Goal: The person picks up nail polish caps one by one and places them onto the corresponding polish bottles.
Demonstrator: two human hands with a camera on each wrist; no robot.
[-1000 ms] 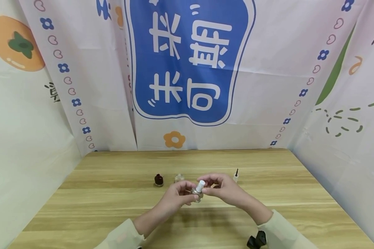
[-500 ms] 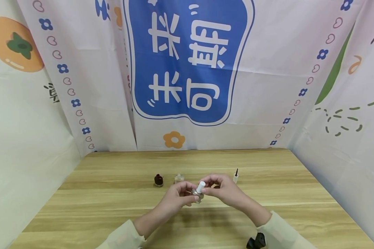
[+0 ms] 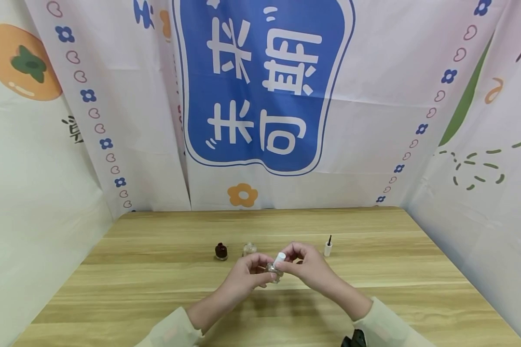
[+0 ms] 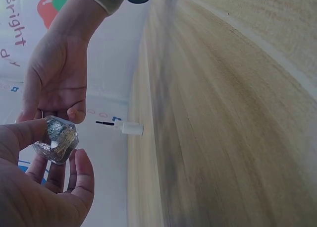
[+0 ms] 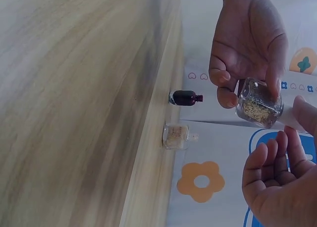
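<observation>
A small clear nail polish bottle [image 3: 274, 273] with glitter inside is held over the table by my left hand [image 3: 245, 274], between thumb and fingers. It tilts a little, its tall white cap [image 3: 280, 258] pointing up in the head view. Thumb and fingertips of my right hand [image 3: 309, 266] pinch that cap. In the left wrist view the bottle's faceted base [image 4: 60, 140] faces the camera. Gold flakes show in the bottle [image 5: 258, 108] in the right wrist view, where the cap is partly hidden by the right thumb.
Behind the hands stand an uncapped dark red polish bottle [image 3: 221, 251] and a pale clear bottle [image 3: 249, 248] with an open neck. To the right, a white cap [image 3: 328, 248] stands with its black brush upward. A printed cloth [image 3: 364, 144] hangs behind the wooden table [image 3: 156, 231].
My right hand has shifted slightly left, its thumb now further over the cap. The white cap with the brush shows more fully. The left hand and bottle have stayed nearly still.
</observation>
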